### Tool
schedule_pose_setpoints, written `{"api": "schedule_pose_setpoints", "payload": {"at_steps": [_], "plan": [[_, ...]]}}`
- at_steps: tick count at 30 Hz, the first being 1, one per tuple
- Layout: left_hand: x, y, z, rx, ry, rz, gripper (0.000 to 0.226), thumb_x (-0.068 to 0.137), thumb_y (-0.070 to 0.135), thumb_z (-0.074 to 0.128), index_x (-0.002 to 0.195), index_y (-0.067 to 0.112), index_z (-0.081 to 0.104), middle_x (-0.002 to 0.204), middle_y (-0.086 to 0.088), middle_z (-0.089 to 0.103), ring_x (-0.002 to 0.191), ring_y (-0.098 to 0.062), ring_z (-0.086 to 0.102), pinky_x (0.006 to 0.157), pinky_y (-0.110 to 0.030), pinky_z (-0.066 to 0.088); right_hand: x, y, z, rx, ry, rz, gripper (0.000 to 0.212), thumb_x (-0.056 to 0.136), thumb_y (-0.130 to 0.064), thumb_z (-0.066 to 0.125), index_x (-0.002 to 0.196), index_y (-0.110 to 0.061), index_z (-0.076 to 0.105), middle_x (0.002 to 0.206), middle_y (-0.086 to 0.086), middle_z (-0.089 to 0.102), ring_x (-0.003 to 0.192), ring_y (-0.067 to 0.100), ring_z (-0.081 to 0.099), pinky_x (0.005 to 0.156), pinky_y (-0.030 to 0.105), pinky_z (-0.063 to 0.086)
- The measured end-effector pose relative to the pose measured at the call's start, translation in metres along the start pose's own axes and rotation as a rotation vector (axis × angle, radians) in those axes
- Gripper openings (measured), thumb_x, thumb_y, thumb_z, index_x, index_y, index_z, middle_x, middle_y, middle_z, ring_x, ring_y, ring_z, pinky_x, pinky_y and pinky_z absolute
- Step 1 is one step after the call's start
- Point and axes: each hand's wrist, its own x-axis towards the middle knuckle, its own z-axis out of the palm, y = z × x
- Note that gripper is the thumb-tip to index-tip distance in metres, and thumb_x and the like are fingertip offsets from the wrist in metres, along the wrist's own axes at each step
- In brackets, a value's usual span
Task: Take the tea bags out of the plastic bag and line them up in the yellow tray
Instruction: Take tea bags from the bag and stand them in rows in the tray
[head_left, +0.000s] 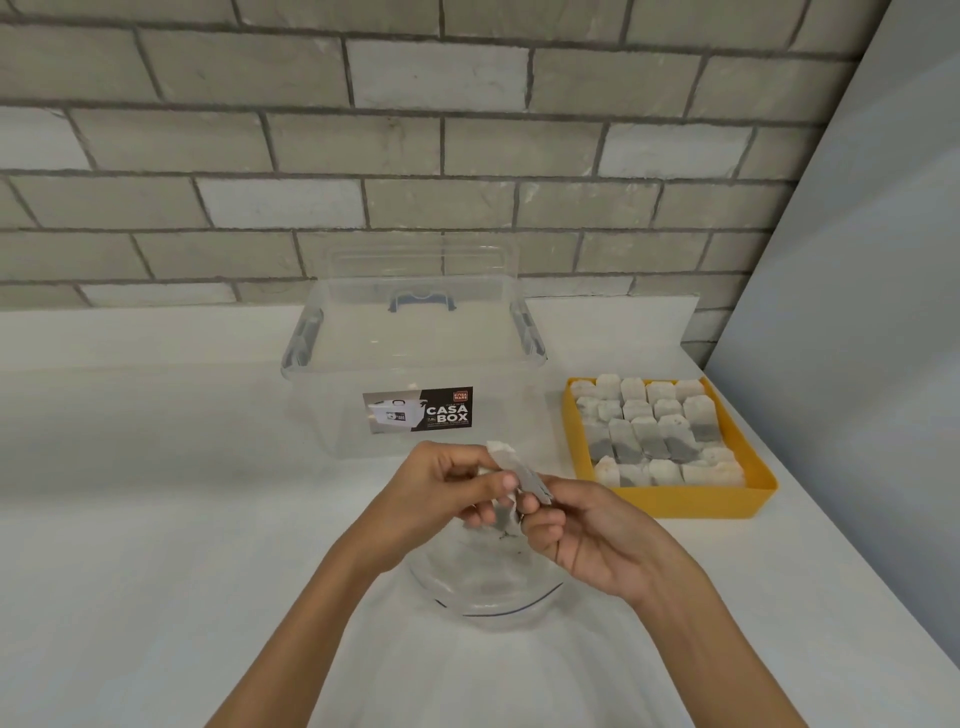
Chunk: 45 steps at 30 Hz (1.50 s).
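Head view: a white countertop (156, 519) runs to a grey brick wall (363, 130), with a pale panel (857, 260) rising at the right. At the back centre stands a clear plastic storage box (415, 364) with its lid on, a blue handle on top and a "CASA BOX" label (418, 410) on the front wall. To its right, well apart from the hands, sits the yellow tray (701, 504), nearly filled with rows of tea bags (657, 436) lying flat and overlapping. In front of the box, under the hands, lies a clear plastic bag (483, 587), crumpled on the counter, with a dark line along its near edge. Above it the left hand (441, 493) and the right hand (587, 535) meet, fingers pinched narrowly. Between them they hold a small cluster of tea bags (511, 486), one sticking up past the left thumb; how many are held I cannot tell.
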Motion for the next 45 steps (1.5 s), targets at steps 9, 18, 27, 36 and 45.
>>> {"api": "schedule_pose_setpoints", "payload": {"at_steps": [9,18,27,36,45], "plan": [[0.015,0.003,0.000,0.087,0.188,0.013,0.009,0.084,0.015,0.071,0.078,0.008,0.069,0.065,-0.005,0.068,0.055,-0.010,0.060,0.053,-0.018,0.048,-0.005,-0.037,0.007,-0.888,0.346,-0.522,0.020,0.097,-0.016,0.050,0.088,-0.015,0.068,0.076,-0.001,0.064,0.053,0.008,0.049,0.048,0.020,0.041],[0.025,0.001,0.005,0.184,0.195,0.103,0.004,0.086,0.018,0.069,0.085,0.015,0.072,0.064,0.003,0.068,0.059,-0.010,0.062,0.055,-0.020,0.050,-0.003,-0.065,0.021,-1.459,0.365,-0.763,0.005,0.083,-0.019,0.071,0.081,-0.020,0.075,0.062,-0.017,0.066,0.057,-0.004,0.057,0.061,0.006,0.040],[0.069,0.018,0.030,0.194,0.105,0.119,0.028,0.084,0.021,0.072,0.110,0.016,0.063,0.078,-0.007,0.073,0.067,-0.014,0.067,0.065,-0.026,0.054,-0.013,-0.119,-0.020,-1.508,0.465,-0.692,0.015,0.087,-0.010,0.065,0.082,-0.023,0.072,0.063,0.000,0.069,0.055,0.010,0.065,0.058,0.017,0.053],[0.106,0.015,0.066,0.307,0.008,0.199,0.011,0.086,0.017,0.069,0.096,0.022,0.071,0.087,0.002,0.070,0.071,-0.004,0.059,0.069,-0.020,0.049,-0.021,-0.173,-0.105,-1.627,0.660,-0.416,0.015,0.090,0.000,0.054,0.089,-0.008,0.066,0.068,0.005,0.066,0.061,0.017,0.064,0.048,0.007,0.044],[0.108,-0.002,0.072,0.297,0.011,0.138,0.013,0.086,0.016,0.070,0.098,0.020,0.071,0.082,0.003,0.069,0.066,-0.004,0.059,0.066,-0.021,0.046,0.017,-0.167,-0.169,-2.017,0.811,-0.150,0.020,0.090,-0.009,0.050,0.101,-0.013,0.066,0.111,0.009,0.064,0.098,0.028,0.059,0.084,0.038,0.051]]}}
